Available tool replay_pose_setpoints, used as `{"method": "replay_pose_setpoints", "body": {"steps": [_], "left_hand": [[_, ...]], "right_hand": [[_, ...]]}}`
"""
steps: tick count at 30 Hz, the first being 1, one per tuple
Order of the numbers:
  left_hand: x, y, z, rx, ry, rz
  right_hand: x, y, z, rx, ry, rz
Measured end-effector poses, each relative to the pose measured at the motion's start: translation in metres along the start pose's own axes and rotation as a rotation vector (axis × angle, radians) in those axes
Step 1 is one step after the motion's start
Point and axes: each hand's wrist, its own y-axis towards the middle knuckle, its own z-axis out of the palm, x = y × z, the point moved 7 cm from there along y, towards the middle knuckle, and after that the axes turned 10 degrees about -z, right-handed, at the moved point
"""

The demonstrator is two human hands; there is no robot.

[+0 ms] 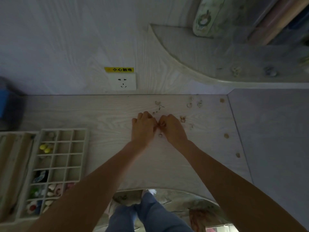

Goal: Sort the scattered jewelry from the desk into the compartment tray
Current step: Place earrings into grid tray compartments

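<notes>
I am seeing both hands meeting over the desk (103, 114), well right of the tray (64, 130). The left hand (143, 127) and right hand (173, 128) are curling their fingers toward each other, and they are pinching a small piece (160, 125) between their fingertips; it is too small to name. A ring (160, 135) is lying on the desk just below that pinch, between the wrists. More jewelry (183, 118) is sitting just right of the right hand, and smaller bits (158, 103) are lying beyond the knuckles, farther from the tray. The tray's near cells are holding coloured pieces, with yellow beads (45, 147) in its left column. A socket (122, 81) is showing on the wall behind.
</notes>
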Motion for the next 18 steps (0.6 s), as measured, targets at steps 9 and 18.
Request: {"method": "replay_pose_setpoints", "body": {"steps": [9, 18], "left_hand": [[0.016, -0.005, -0.034, 0.060, -0.589, -0.063], [0.068, -0.016, -0.072, 0.093, -0.840, -0.259]], "right_hand": [[0.001, -0.007, -0.016, -0.127, 0.728, 0.111], [0.070, -0.006, -0.026, -0.087, 0.832, -0.016]]}}
